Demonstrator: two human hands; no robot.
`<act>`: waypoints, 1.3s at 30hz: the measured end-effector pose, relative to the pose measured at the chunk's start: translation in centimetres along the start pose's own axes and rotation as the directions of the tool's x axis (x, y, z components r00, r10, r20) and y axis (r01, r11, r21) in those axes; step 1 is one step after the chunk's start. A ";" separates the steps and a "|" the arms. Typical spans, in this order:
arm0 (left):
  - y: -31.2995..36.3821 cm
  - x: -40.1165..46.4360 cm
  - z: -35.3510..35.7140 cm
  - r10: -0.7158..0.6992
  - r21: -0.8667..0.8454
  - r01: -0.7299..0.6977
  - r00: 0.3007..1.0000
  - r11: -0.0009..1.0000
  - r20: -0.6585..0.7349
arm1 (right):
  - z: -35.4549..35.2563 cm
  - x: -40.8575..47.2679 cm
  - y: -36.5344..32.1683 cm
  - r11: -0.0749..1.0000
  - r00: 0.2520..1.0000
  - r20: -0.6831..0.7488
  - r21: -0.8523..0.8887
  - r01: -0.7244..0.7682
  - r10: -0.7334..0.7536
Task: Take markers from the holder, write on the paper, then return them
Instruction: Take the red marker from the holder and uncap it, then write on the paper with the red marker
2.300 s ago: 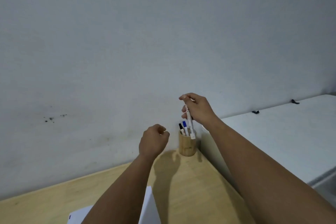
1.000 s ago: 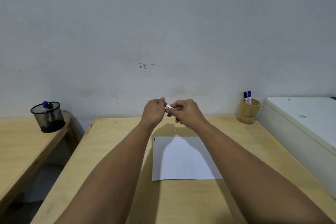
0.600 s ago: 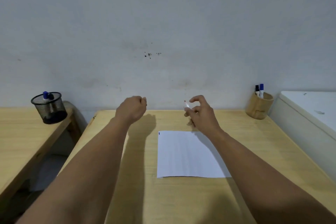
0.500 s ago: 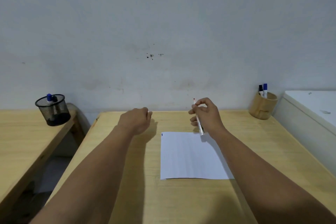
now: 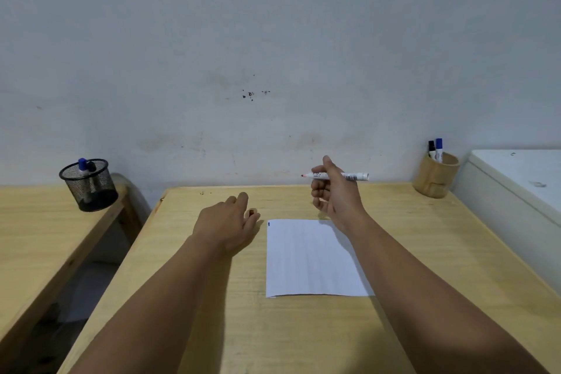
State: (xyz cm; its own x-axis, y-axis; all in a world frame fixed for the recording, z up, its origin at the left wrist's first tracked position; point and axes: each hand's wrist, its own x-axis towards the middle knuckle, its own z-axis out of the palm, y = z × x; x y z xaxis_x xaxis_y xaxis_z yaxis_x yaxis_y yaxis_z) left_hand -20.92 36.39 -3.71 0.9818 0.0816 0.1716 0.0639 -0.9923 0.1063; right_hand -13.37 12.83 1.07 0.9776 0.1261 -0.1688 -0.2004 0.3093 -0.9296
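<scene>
My right hand (image 5: 334, 194) is raised above the far edge of the white paper (image 5: 306, 258) and grips an uncapped white marker (image 5: 355, 176). The marker lies level, its red tip pointing left. My left hand (image 5: 226, 222) hovers low over the wooden table (image 5: 425, 246), just left of the paper. A small red cap (image 5: 251, 212) shows between its fingertips. The wooden holder (image 5: 435, 179) stands at the table's far right corner with a black and a blue marker (image 5: 438, 149) in it. The paper looks blank but for a small mark at its top left corner.
A black mesh cup (image 5: 91, 188) with markers stands on a second wooden table (image 5: 36, 237) to the left, across a gap. A white cabinet (image 5: 516, 179) borders the table's right side. A grey wall runs close behind.
The marker came out of the wooden holder and the cap was pulled off. My hands then parted: the left sank toward the table, and the right turned the marker level, tip to the left.
</scene>
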 end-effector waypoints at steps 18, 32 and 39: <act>0.1 -7.3 1.1 0.042 -0.157 -0.020 0.989 0.987 0.140 | 3.9 -1.1 7.0 0.896 0.992 -0.003 -0.430 0.112 -0.125; -0.3 -7.2 1.4 0.083 -0.100 -0.061 0.968 0.993 0.236 | 3.7 -0.7 9.5 0.869 0.989 -0.019 -0.480 0.121 -0.148; -0.5 -7.4 1.3 0.118 -0.092 -0.096 0.956 0.991 0.269 | 3.5 -0.7 9.8 0.859 0.986 -0.001 -0.492 0.143 -0.164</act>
State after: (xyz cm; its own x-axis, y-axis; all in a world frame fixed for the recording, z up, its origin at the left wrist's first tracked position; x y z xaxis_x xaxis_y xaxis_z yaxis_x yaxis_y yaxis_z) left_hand -27.95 36.18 -6.29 0.9942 -0.0639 -0.0870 -0.0475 -0.9828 0.1787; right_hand -16.27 19.09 -6.75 0.9972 0.0728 -0.0139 -0.0005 -0.1806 -0.9836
